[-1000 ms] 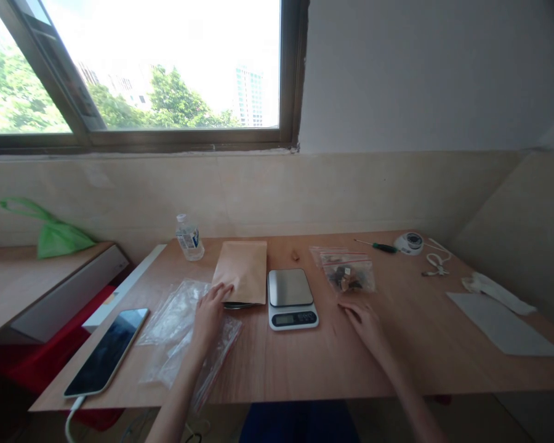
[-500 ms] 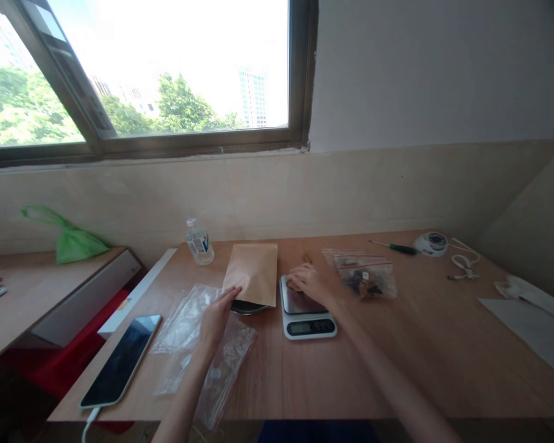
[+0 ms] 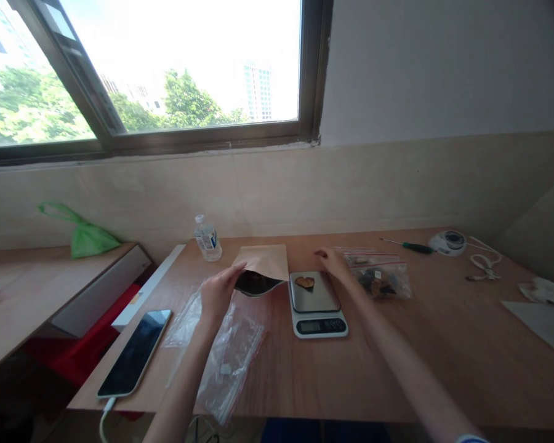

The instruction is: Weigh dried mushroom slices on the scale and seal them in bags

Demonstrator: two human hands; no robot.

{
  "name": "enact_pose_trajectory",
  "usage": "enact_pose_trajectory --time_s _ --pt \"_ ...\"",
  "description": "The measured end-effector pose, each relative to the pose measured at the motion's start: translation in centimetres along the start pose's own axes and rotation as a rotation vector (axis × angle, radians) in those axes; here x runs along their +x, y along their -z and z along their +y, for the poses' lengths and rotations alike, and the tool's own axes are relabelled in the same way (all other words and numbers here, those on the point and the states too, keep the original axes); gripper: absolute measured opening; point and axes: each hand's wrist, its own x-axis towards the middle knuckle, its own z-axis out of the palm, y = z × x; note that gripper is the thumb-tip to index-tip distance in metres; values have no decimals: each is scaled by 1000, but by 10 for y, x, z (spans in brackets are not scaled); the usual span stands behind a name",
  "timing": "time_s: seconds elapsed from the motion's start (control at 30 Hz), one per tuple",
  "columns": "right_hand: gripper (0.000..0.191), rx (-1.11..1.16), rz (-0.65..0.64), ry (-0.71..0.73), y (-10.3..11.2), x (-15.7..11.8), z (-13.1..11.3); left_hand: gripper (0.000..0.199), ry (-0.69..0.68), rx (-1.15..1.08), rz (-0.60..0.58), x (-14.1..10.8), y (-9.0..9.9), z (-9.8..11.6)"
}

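My left hand (image 3: 222, 290) grips the near left edge of a brown paper pouch (image 3: 265, 258), whose dark mouth gapes toward me. On the steel plate of a white digital scale (image 3: 318, 327) lies a small brown, flat piece (image 3: 305, 282). My right hand (image 3: 331, 259) is just past the scale's far right corner, its fingers bent together; whatever is between them, if anything, is too small to make out. Right of that hand rests a zip bag with dark and brown pieces (image 3: 381, 280).
Clear plastic bags (image 3: 231, 363) and a plugged-in phone (image 3: 136, 352) lie at the left. A bottle (image 3: 207, 240) stands behind them. Toward the back right are a screwdriver (image 3: 416, 247), a white dome-shaped device (image 3: 447, 243) and a cable (image 3: 484, 266).
My right hand has left the scale plate and moved back and right, uncovering the brown piece. The pouch's mouth is opened wider by my left hand. The view has shifted slightly.
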Motion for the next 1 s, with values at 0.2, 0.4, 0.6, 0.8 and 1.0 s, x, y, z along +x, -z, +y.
enact_pose_trajectory --time_s 0.2,0.4,0.6,0.8,1.0 --pt "30 55 80 65 17 -60 -18 25 142 -82 75 10 7 18" --pt "25 -67 -43 201 29 -101 -44 27 192 -183 120 17 13 30" --pt "28 168 120 340 71 -105 -119 26 180 -216 90 13 8 36" --pt "32 125 -153 548 53 -91 -186 26 169 -251 56 6 2 39" --pt "23 224 -219 458 -15 -55 -188 25 184 -220 70 -9 -1 40"
